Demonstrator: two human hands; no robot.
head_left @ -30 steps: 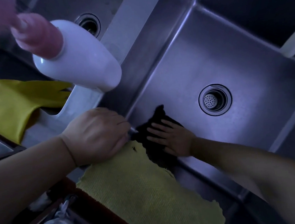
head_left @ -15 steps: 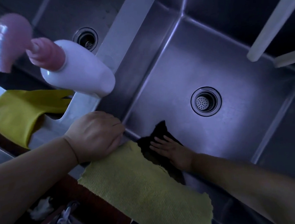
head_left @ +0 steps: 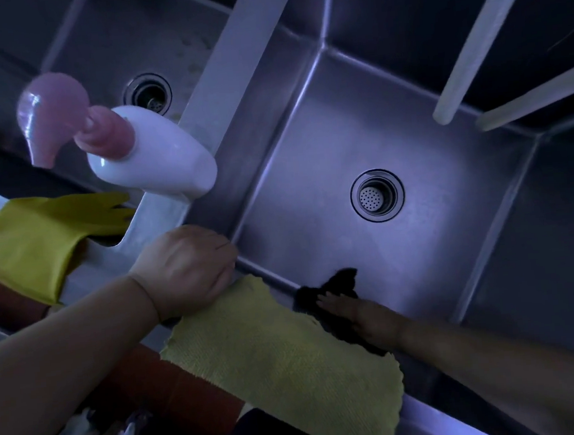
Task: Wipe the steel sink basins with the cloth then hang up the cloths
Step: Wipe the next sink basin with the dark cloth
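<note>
My right hand (head_left: 358,313) lies flat on a dark cloth (head_left: 338,282), pressing it against the floor of the right steel basin (head_left: 407,111) close to the near wall. The basin's round drain (head_left: 377,195) sits beyond the cloth. My left hand (head_left: 188,268) rests in a loose fist on the near rim at the divider (head_left: 244,45), pinning one end of a yellow cloth (head_left: 283,361) that hangs over the front edge. The left basin (head_left: 87,51) with its own drain (head_left: 148,93) lies behind the divider.
A white pump bottle (head_left: 152,156) with a pink head stands on the rim near my left hand. A yellow rubber glove (head_left: 36,233) is draped over the edge of the left basin. Two pale tap pipes (head_left: 477,37) reach over the right basin's far side.
My right hand has slid the dark cloth to the right along the near edge of the basin floor. My left hand stays on the rim.
</note>
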